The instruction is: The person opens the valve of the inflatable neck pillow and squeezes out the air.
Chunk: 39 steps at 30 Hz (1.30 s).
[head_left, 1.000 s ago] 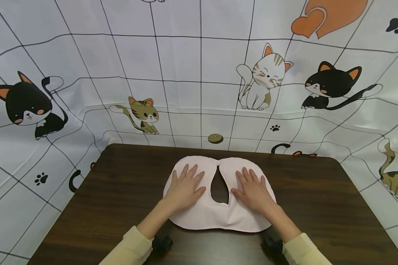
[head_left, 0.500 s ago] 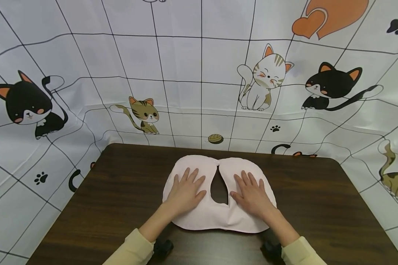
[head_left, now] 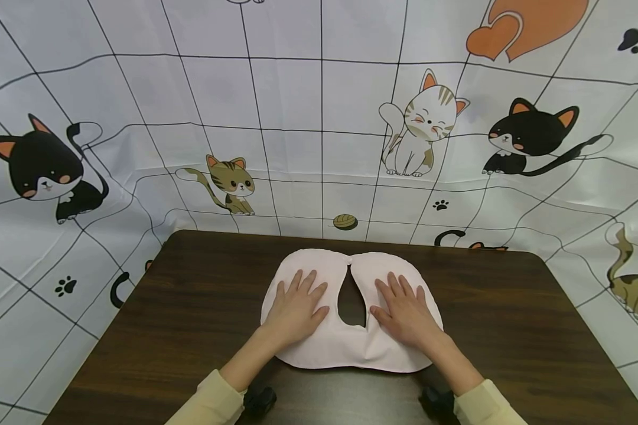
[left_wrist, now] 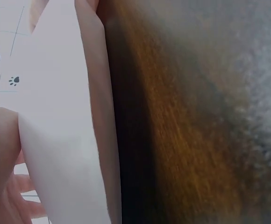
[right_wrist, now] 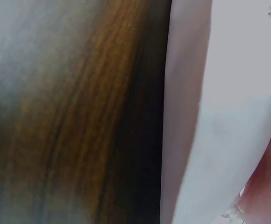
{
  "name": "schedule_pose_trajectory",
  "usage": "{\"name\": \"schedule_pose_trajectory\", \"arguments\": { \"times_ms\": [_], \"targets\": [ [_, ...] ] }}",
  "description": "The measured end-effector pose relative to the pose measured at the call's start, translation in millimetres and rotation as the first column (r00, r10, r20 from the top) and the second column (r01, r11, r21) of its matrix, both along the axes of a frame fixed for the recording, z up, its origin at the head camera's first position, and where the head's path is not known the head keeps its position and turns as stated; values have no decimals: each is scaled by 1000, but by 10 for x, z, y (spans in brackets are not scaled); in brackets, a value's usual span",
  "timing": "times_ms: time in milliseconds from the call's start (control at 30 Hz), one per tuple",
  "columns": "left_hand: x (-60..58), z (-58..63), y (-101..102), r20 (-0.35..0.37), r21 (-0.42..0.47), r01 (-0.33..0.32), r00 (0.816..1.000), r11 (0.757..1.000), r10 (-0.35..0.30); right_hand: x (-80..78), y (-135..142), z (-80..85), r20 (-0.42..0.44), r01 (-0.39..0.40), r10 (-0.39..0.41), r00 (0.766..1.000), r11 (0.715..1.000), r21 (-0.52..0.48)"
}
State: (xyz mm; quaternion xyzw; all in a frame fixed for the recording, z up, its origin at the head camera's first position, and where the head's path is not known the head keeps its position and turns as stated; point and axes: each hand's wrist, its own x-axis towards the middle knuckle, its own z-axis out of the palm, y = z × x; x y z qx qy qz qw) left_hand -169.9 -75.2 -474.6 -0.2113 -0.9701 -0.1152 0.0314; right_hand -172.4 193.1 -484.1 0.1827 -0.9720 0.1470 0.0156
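A pale pink U-shaped neck pillow (head_left: 345,351) lies flat on the dark wooden table, its two rounded ends meeting at the far side around a teardrop opening. On its left lobe rests my left hand (head_left: 293,311), fingers straight and slightly spread. My right hand (head_left: 408,313) lies the same way on the right lobe, thumb near the opening. In the left wrist view, the pillow's thick near edge (left_wrist: 65,130) hides part of the left hand (left_wrist: 0,154). The right wrist view shows the pillow's side (right_wrist: 229,126) with a strip of the right hand (right_wrist: 266,182) behind it.
The brown table (head_left: 191,295) extends to both sides of the pillow. A white cat-print sheet (head_left: 287,94) hangs behind and around it. Black devices (head_left: 260,401) sit under both wrists, near the table's front.
Both hands have slid slightly toward me on the pillow since a second ago, the left a little more. The pillow stays in nearly the same place.
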Motion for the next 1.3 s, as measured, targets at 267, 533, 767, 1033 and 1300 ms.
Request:
{"name": "schedule_pose_trajectory", "arguments": {
  "times_ms": [267,533,767,1033,1300],
  "targets": [
    [102,33,-36,-4,13,4,1000,1000,-4,58,-10,44,38,-9,10,999,999,-42],
    [188,57,-62,3,20,3,1000,1000,-3,104,-53,85,35,-10,11,999,999,-30],
    [204,20,-28,25,16,7,1000,1000,-8,134,-35,32,55,5,-4,998,1000,-17],
    [204,-39,16,16,-43,22,1000,999,-21,135,-32,-48,35,6,-7,999,1000,25],
    [225,-77,15,0,-48,29,1000,998,-29,162,-43,-37,31,6,-7,999,999,50]
  ]
}}
